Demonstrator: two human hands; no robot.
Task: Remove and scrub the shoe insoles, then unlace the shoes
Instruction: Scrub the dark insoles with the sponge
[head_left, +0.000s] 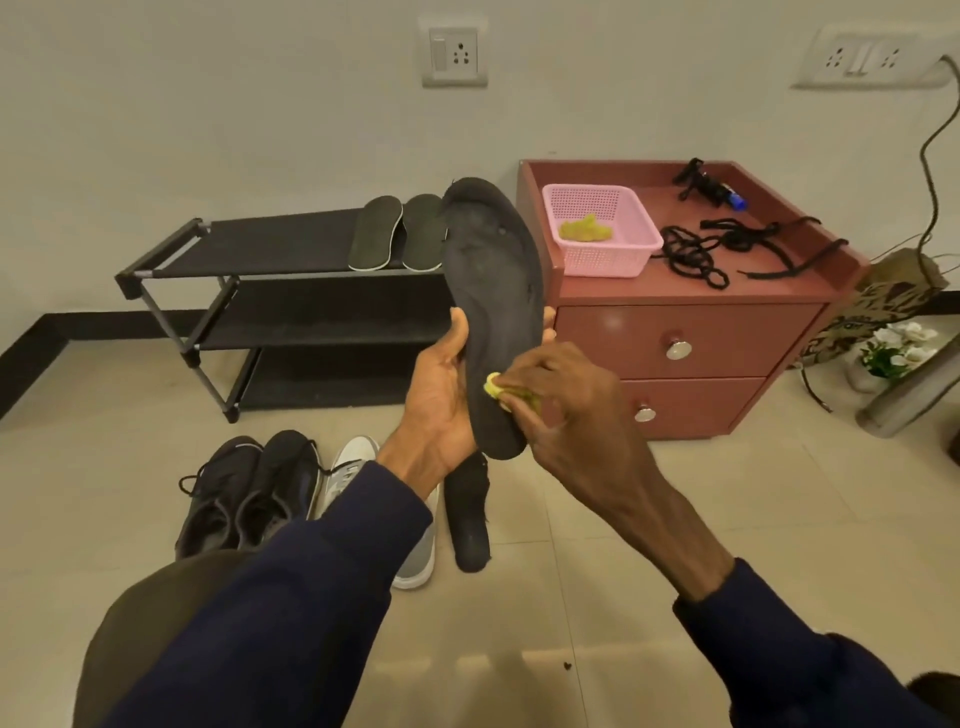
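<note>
My left hand (441, 384) grips a black insole (493, 275) upright by its lower edge, toe end up. My right hand (566, 400) presses a small yellow-green scrubber (496, 387) against the insole's heel part. Two more insoles (397, 232) lean on the top shelf of the black shoe rack (249, 249). On the floor stand a pair of black laced shoes (249, 488), a grey and white shoe (415, 551) partly behind my left arm, and another black insole (470, 525).
A reddish two-drawer cabinet (691, 332) stands to the right of the rack. It carries a pink basket (602, 228) with a yellow-green cloth and loose black laces (727, 247). A patterned bag and white flowers (893, 348) sit at far right.
</note>
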